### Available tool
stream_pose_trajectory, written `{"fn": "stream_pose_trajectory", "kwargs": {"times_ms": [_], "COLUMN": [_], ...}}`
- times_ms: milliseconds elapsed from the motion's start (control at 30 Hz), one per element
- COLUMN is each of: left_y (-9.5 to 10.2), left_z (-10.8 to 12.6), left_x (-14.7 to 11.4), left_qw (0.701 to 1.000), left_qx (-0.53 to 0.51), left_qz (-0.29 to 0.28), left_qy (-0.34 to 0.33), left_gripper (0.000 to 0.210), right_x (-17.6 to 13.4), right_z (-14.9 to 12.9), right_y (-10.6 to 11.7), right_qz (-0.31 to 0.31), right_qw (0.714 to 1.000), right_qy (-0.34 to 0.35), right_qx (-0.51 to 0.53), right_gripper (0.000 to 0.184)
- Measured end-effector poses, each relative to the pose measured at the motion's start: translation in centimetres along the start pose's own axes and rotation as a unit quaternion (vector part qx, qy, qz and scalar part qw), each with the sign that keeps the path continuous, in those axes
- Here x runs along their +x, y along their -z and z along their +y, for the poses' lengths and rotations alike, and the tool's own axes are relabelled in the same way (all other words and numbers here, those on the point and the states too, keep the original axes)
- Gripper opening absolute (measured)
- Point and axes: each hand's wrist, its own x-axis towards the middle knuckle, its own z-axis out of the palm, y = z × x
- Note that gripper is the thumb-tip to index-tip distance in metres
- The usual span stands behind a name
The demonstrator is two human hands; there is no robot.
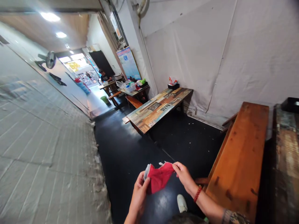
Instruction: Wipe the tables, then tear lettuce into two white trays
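A red cloth with a greyish-white part at its left edge is stretched between my two hands, above the dark floor. My left hand pinches its left end, thumb in front. At the upper right corner, the fingertips of my right hand are closed on the same cloth. Its lower edge hangs free. A red beaded bracelet circles my right wrist.
Ahead stands a wood-patterned table with a black box at its wall end. An orange-brown bench is close on my right, beside another table. A white brick wall runs along the left. Farther back, a person is at a table.
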Motion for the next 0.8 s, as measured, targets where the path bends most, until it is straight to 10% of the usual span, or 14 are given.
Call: {"fn": "stream_pose_trajectory", "kwargs": {"times_ms": [500, 800], "left_y": [0.6, 6.8], "left_z": [1.6, 5.6], "left_x": [19.3, 37.8], "left_qw": [0.997, 0.986], "left_qx": [-0.010, 0.144], "left_qz": [-0.051, -0.070], "left_qy": [0.056, -0.046], "left_gripper": [0.039, 0.044], "right_x": [13.4, 30.1], "right_z": [-3.5, -8.3], "right_y": [-0.5, -9.7], "right_qz": [0.066, 0.067], "right_qw": [0.995, 0.996], "right_qy": [-0.031, 0.007], "right_qx": [0.065, 0.065], "right_gripper": [0.039, 0.043]}}
